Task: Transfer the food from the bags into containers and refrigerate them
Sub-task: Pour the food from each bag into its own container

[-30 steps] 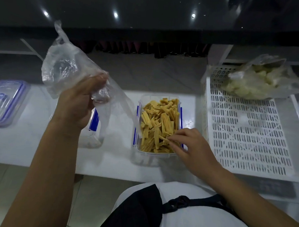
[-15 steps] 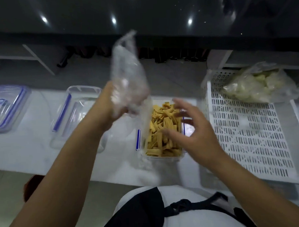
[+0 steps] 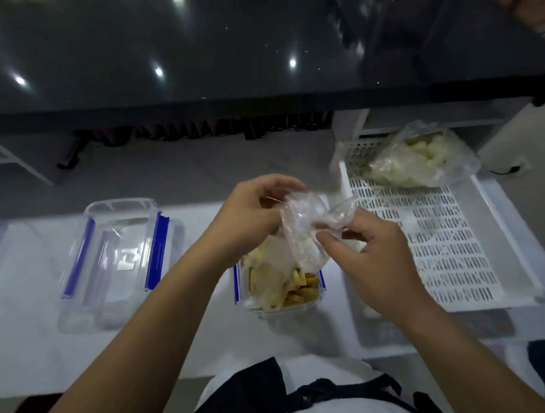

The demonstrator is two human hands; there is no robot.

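My fingers [image 3: 327, 240] on both hands pinch a crumpled, thin clear plastic bag [image 3: 308, 220] above the rectangular container [image 3: 280, 288] of yellow strips.

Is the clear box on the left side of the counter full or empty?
Empty. Through the clear box only its own bottom and walls show, with no food inside, and its blue clips hang open with no lid on it.

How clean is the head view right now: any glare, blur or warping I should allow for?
Head view: ceiling lights glare as bright spots on the dark glossy counter; the crumpled empty bag between left hand and right hand is smeared by motion; straight edges bow from the wide lens; the white bench looks slightly washed out.
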